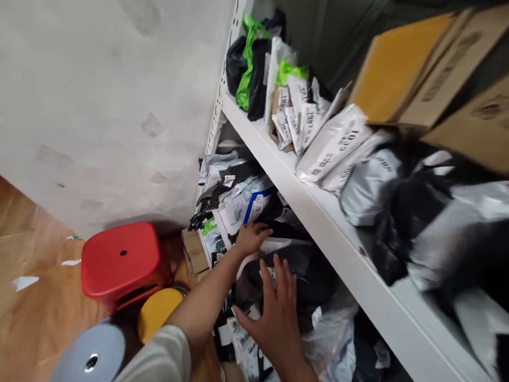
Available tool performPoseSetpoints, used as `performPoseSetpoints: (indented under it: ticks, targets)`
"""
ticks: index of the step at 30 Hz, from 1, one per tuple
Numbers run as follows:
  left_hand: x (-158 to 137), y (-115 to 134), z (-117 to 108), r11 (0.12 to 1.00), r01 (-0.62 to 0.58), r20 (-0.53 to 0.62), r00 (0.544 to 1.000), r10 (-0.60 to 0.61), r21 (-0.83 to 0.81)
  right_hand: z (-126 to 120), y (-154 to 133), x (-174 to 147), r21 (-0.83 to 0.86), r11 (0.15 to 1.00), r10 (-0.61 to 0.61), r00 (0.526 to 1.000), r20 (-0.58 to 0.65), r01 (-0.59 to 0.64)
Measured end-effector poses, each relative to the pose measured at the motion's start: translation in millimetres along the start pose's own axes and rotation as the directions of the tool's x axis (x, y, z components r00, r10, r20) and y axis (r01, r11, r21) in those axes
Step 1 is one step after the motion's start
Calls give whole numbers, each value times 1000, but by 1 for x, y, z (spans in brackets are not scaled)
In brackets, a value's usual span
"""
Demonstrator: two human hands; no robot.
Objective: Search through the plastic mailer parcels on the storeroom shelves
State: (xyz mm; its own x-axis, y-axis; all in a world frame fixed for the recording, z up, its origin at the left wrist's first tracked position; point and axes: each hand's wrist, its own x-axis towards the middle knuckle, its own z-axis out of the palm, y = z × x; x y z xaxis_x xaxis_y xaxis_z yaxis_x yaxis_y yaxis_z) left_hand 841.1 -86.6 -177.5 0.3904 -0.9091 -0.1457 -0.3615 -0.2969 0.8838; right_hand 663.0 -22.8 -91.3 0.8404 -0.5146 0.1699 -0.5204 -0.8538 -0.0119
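Note:
My left hand [250,238] reaches into a lower shelf and rests on parcels there, fingers curled over a white package [271,246]; whether it grips one I cannot tell. My right hand [275,312] lies flat with fingers spread on a dark plastic mailer bag [313,279] in the same pile. Grey, black and white mailer bags [245,199] fill the shelf around both hands. The white metal shelf board [306,207] runs just above them.
The upper shelf carries labelled white parcels [334,144], green and black bags [252,66] and cardboard boxes [429,69]. A red plastic stool [121,262], a yellow stool [157,310] and a grey round one [88,358] stand on the wooden floor by the wall.

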Motion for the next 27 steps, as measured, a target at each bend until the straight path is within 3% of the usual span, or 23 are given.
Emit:
performPoseSetpoints:
  ticks: [3, 5, 9, 13, 17, 22, 25, 27]
  targets:
    - [-15, -4, 10, 993, -117, 71, 991, 117, 7, 23, 7, 42, 36, 988, 140, 961, 238, -152]
    - [-26, -6, 4, 984, -179, 103, 979, 176, 21, 34, 16, 58, 25, 981, 175, 932, 318, -192]
    - [-11, -5, -21, 983, -171, 94, 982, 165, 71, 42, 26, 70, 1, 979, 195, 932, 307, -205]
    - [52, 16, -24, 988, -66, -54, 996, 74, 138, 42, 29, 69, -28, 980, 192, 917, 351, -195]
    - [105, 33, -1, 945, -213, 17, 976, 216, 248, 40, 37, 69, 47, 982, 150, 907, 393, -183]
    - [123, 24, 11, 864, -332, 101, 943, 318, 379, 41, 36, 82, 23, 984, 154, 910, 386, -176]
    - [125, 13, 11, 810, -403, 108, 911, 397, 426, 51, 26, 97, -111, 949, 315, 862, 397, -296]
    - [127, 7, 12, 773, -447, 128, 889, 440, 449, 63, 20, 104, -209, 907, 414, 861, 296, -365]
